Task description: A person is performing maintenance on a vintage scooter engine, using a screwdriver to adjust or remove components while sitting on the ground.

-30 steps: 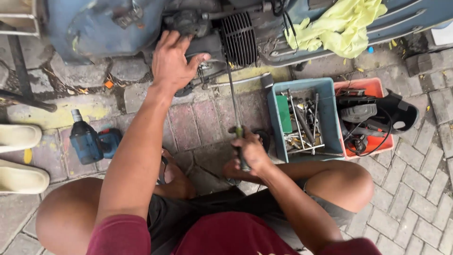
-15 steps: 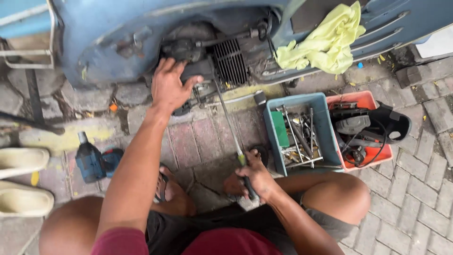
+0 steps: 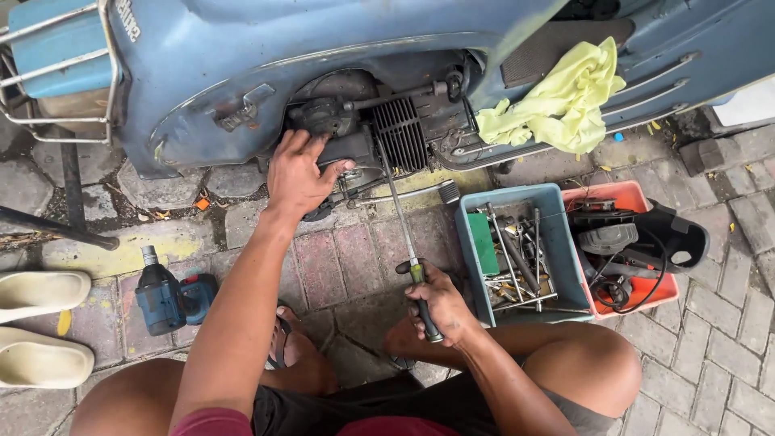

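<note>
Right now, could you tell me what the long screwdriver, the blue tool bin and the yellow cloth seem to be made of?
Screwdriver: bright, thin shaft looks like bare steel; dark handle with a green collar, probably plastic or rubber. Blue tool bin: matte, moulded walls suggest plastic. Yellow cloth: soft, crumpled folds suggest woven fabric, likely cotton.

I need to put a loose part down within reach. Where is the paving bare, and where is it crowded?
Bare brick paving lies between the blue power drill and the blue tool tray, under the long screwdriver in the right hand. More bare paving sits right of the orange tray. Crowded: both trays, and the engine by the left hand.
</note>
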